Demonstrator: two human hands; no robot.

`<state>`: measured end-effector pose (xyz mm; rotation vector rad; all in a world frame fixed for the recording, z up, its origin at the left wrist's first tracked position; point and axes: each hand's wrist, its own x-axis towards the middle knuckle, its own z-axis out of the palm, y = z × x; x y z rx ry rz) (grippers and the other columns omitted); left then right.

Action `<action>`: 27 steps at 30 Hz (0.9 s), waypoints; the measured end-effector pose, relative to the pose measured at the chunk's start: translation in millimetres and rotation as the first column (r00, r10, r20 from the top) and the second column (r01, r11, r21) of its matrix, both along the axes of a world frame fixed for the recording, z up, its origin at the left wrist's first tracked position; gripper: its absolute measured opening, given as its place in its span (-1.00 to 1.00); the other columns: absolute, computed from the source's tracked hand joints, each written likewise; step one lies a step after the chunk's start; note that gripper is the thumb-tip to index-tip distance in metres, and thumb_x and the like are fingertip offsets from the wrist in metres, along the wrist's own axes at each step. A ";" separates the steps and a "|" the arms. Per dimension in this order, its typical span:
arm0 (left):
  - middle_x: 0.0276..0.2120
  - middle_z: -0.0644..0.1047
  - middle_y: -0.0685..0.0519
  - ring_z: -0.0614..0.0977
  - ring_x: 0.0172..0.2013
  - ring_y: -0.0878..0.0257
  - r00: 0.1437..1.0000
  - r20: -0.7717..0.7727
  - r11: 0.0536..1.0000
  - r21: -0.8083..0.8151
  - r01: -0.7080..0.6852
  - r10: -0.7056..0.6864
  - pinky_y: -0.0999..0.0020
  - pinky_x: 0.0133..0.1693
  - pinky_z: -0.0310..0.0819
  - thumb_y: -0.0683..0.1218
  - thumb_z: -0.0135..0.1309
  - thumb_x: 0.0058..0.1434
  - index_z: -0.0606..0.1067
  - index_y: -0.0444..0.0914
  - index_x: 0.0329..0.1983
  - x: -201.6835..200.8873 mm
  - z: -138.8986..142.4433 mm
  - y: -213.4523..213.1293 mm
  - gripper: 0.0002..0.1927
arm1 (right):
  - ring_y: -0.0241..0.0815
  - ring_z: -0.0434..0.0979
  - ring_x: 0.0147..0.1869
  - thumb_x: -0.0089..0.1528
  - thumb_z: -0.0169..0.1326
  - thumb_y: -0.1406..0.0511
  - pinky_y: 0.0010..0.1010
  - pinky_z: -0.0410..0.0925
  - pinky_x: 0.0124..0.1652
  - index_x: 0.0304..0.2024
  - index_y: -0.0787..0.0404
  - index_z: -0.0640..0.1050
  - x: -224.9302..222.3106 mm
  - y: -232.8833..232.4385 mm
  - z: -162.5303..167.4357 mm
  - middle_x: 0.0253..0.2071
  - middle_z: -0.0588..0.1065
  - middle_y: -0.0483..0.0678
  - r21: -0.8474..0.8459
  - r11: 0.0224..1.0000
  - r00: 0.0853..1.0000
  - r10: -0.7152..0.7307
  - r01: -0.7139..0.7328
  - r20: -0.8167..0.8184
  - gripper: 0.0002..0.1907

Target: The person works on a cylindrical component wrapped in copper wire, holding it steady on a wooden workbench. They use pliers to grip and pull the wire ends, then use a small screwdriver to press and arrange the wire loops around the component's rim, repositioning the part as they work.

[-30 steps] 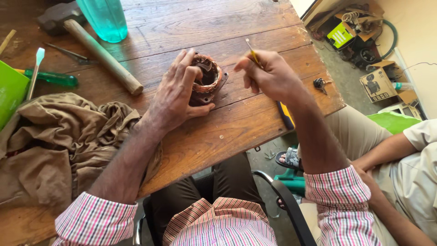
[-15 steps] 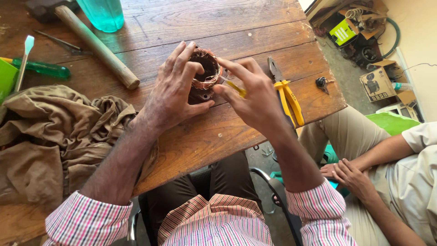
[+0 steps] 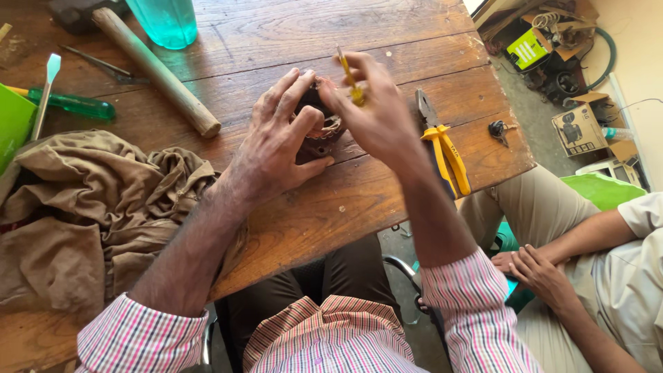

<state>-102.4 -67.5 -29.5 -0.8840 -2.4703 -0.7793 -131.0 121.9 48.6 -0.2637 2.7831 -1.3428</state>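
— Motor stator (image 3: 319, 135) with copper windings: where?
— Mid-table, on the wooden table (image 3: 276, 41), gripped by left hand (image 3: 280, 141), fingers wrapped over rim.
— Right hand (image 3: 376, 114)?
— Pinched shut on thin yellow tool (image 3: 349, 76), tip at the windings.
— Nearby?
— Yellow-handled pliers (image 3: 442, 148) just right; hammer handle (image 3: 155, 69) and green screwdriver (image 3: 65, 103) left; brown cloth (image 3: 103, 207) at near-left edge.

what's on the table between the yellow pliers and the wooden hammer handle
In the head view, both hands: the left hand grips a round brown wound part, the right hand holds a thin yellow tool over it.
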 end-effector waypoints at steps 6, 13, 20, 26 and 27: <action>0.45 0.03 -0.31 -0.01 0.48 -0.25 0.997 0.060 0.995 0.087 -0.057 0.051 -0.33 0.43 -0.04 0.23 0.48 -0.01 0.22 -0.19 0.20 -4.9 -0.6 -0.1 -0.09 | -0.15 0.61 0.06 0.35 0.14 0.40 -0.29 0.47 0.01 0.20 0.27 0.53 79.2 36.6 14.0 0.04 0.56 0.08 0.101 0.988 0.913 0.145 -0.115 -0.380 -0.65; 0.44 0.08 -0.32 0.05 0.48 -0.25 0.993 0.085 0.992 0.089 -0.093 0.086 -0.30 0.41 0.02 0.33 0.45 0.04 0.07 -0.16 0.47 -2.5 1.7 1.8 0.13 | -0.15 0.65 -0.10 0.24 0.29 0.38 -0.36 0.51 -0.10 0.01 0.22 0.63 111.5 15.1 -12.0 -0.13 0.56 0.02 0.137 0.990 0.863 0.055 0.017 -0.502 -0.73; 0.42 0.11 -0.37 0.14 0.44 -0.28 0.989 0.104 0.991 0.069 -0.112 0.105 -0.27 0.38 0.07 0.29 0.41 0.07 0.04 -0.18 0.49 -3.3 -0.7 2.4 0.11 | -0.15 0.65 -0.17 0.21 0.32 0.38 -0.36 0.50 -0.16 0.00 0.19 0.65 109.1 11.0 -23.8 -0.15 0.54 0.02 0.160 0.983 0.851 0.009 0.088 -0.525 -0.70; 0.40 0.13 -0.44 0.20 0.42 -0.34 0.992 0.110 0.991 0.116 -0.068 0.055 -0.26 0.40 0.11 0.32 0.40 0.14 0.00 -0.18 0.51 -4.5 -4.7 3.4 0.12 | -0.20 0.59 -0.25 0.20 0.34 0.38 -0.39 0.49 -0.23 0.02 0.18 0.67 104.5 12.3 -21.5 -0.12 0.52 -0.02 0.238 0.967 0.835 0.052 0.095 -0.548 -0.68; 0.40 0.14 -0.44 0.21 0.42 -0.34 0.992 0.118 0.989 0.129 -0.067 0.052 -0.25 0.39 0.12 0.32 0.41 0.14 0.00 -0.18 0.51 -4.0 -4.9 3.2 0.13 | -0.19 0.58 -0.26 0.19 0.34 0.39 -0.37 0.49 -0.24 0.01 0.19 0.67 103.2 11.9 -20.6 -0.13 0.51 -0.02 0.299 0.950 0.804 0.108 0.090 -0.585 -0.68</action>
